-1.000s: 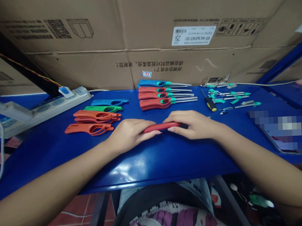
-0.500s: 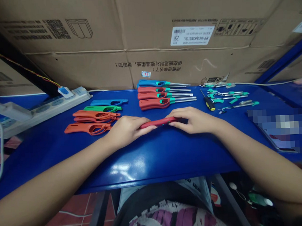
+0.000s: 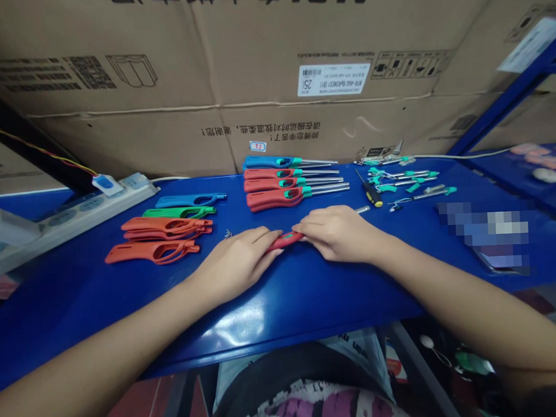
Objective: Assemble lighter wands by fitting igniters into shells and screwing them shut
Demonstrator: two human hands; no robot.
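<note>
Between both hands, just above the blue tabletop, is a red stick lighter [image 3: 286,240] with a bit of green on its body. My left hand [image 3: 238,262] is closed around its left end. My right hand [image 3: 337,233] grips the right end, fingers curled over it. A metal tube tip [image 3: 363,210] shows past the right knuckles. Small screws [image 3: 227,234] lie just behind my left hand. Beyond the hands, red lighters [image 3: 273,199] and a blue lighter [image 3: 262,162], all with metal tubes, form a row.
On the left lie orange shells [image 3: 146,252], a green shell [image 3: 179,212] and a blue shell [image 3: 190,200], beside a white power strip [image 3: 80,214]. Right of centre are a screwdriver [image 3: 373,194] and several green-tipped metal tubes [image 3: 410,182]. Cardboard [image 3: 234,57] rises behind the blue table [image 3: 273,319].
The lighter has turned in my hands, and green on its body now shows. My right hand has shifted left, its fingers folding over the lighter. The view has moved slightly.
</note>
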